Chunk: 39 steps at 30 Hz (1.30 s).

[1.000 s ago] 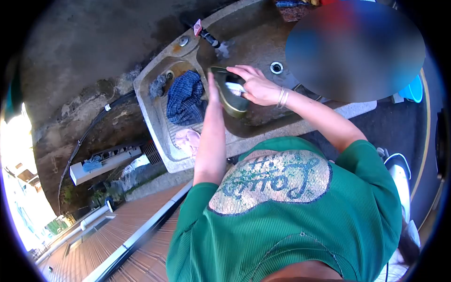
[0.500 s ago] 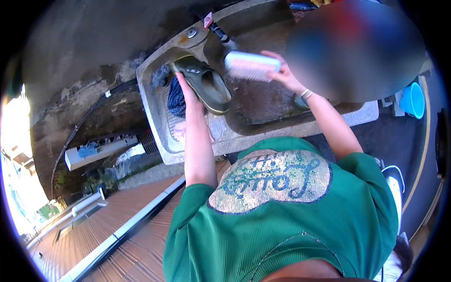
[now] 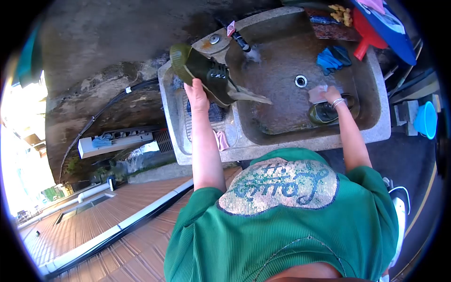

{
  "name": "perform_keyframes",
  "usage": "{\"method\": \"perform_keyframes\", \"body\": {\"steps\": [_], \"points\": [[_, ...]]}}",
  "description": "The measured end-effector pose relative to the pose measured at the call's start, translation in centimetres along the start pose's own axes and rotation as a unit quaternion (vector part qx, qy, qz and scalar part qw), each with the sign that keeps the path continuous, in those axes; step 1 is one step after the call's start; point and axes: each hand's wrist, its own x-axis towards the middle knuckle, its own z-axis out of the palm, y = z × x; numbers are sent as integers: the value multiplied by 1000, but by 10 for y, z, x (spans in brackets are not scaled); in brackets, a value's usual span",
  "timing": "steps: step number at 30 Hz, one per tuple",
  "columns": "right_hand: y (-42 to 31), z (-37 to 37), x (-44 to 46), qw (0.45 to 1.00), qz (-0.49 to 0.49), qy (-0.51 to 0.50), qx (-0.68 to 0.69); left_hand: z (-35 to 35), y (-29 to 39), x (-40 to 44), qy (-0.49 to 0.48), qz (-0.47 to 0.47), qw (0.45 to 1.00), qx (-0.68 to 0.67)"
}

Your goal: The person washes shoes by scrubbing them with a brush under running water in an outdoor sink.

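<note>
My left hand (image 3: pixel 199 97) grips a dark green lace-up shoe (image 3: pixel 213 75), tipped over the left side of the sink with its sole towards the wall. A pale stream, apparently water, runs from its opening into the basin. My right hand (image 3: pixel 333 95) is low in the right part of the stone sink (image 3: pixel 263 149), its fingers on a pale pinkish scrubbing brush (image 3: pixel 318 94). Close beside that hand, a second dark green shoe (image 3: pixel 323 113) lies on the basin floor. Water pours from the tap (image 3: pixel 241 42).
A blue and black cloth (image 3: pixel 331 59) and a drain ring (image 3: pixel 300 81) are in the basin. Checked cloth (image 3: pixel 213 112) and a pink cloth (image 3: pixel 221 140) lie on the ribbed left side. A red scoop-like item (image 3: pixel 368 35) and ginger-like roots (image 3: pixel 341 15) are at the far right corner.
My right hand has carried the brush right and down into the basin. The shoe in my left hand has turned, its toe end swinging away, and liquid now streams from it.
</note>
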Motion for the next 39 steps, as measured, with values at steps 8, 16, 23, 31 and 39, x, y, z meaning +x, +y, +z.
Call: {"method": "perform_keyframes", "body": {"steps": [8,16,23,31,39], "points": [[-24,-25,-29,976,75,182,-93,92,58,-12,-22,309,755,578],[-44,-5,-37,955,-139,254,67,73,-45,-4,185,-47,981,33],[-60,-5,-53,964,-153,180,118,63,-168,-26,59,-451,829,-325],[-94,-17,-89,971,-194,137,31,80,-200,35,194,-493,749,-397],[-97,-2,-86,980,-150,46,121,62,-215,65,118,-491,771,-387]]}}
